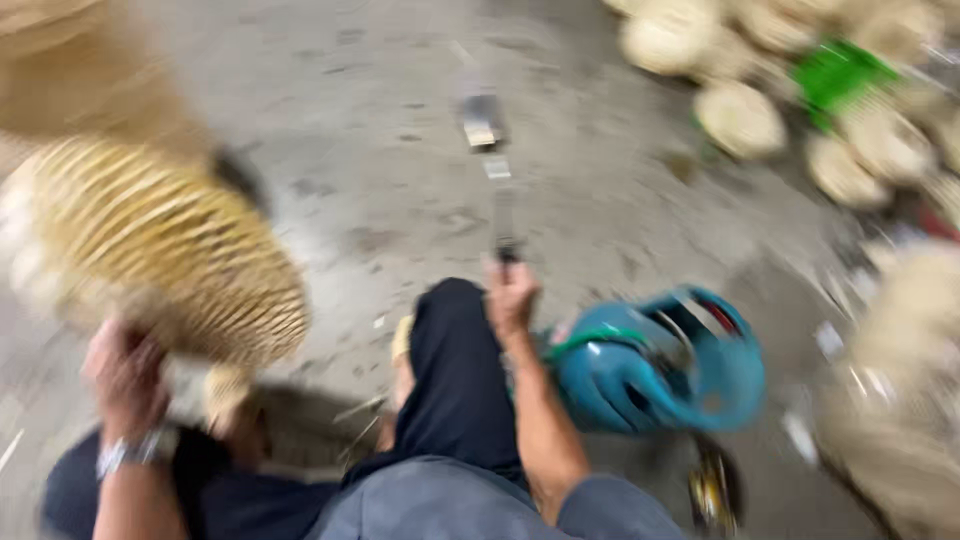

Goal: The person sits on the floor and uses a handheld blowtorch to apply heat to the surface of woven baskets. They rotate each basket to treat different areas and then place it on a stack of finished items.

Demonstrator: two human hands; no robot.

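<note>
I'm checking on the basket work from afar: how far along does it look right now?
Done, it seems: several pale woven baskets lie piled on the concrete floor at the upper right. In hand: the left hand holds a ribbed woven basket, while the right hand grips a long metal tool beside a blue gas cylinder. What is left cannot be judged; the picture is blurred.

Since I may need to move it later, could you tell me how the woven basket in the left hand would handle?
The woven basket is probably light: the left hand alone holds it up. Its ribbed weave looks fairly stiff. Its rounded shape might roll if set down.
</note>
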